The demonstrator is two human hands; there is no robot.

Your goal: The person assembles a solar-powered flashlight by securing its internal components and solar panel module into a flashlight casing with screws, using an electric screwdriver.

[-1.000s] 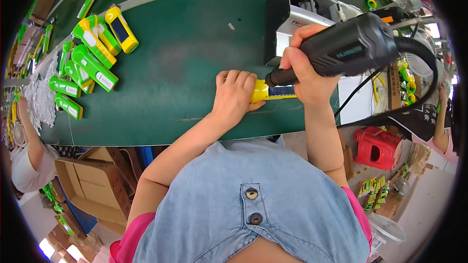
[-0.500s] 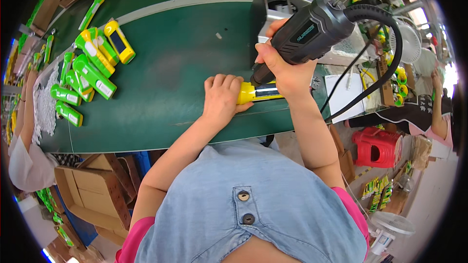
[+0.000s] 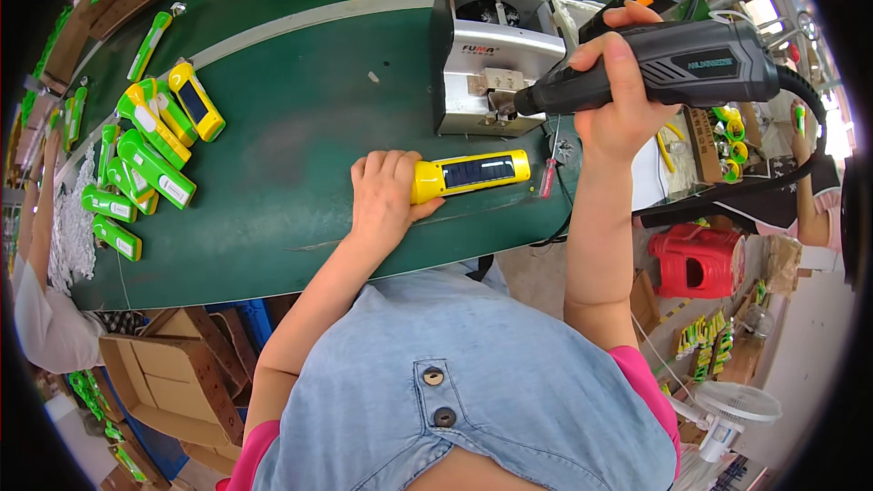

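My left hand (image 3: 384,195) is wrapped round one end of a yellow flashlight-shaped device (image 3: 428,184), which lies on the green table with its dark solar panel (image 3: 477,172) facing up. Gripped in my right hand (image 3: 624,95) is a black electric screwdriver (image 3: 696,64), held nearly level and pointing left. Its tip reaches the front outlet of a silver box-shaped screw feeder (image 3: 491,36); whether a screw sits on the tip is too small to see. Between the feeder and my right forearm lies a small red-handled screwdriver (image 3: 547,178).
Several green and yellow devices (image 3: 155,159) lie piled at the left, beside a heap of white bits (image 3: 73,227). A second black power tool (image 3: 637,5) is behind my right hand. Cardboard boxes (image 3: 168,382) and a red stool (image 3: 696,259) stand below table level. Co-workers' arms show at both sides.
My right hand has lifted the electric screwdriver off the yellow device and swung it right and away to the feeder's outlet. My left hand still holds the device; the whole view has shifted slightly.
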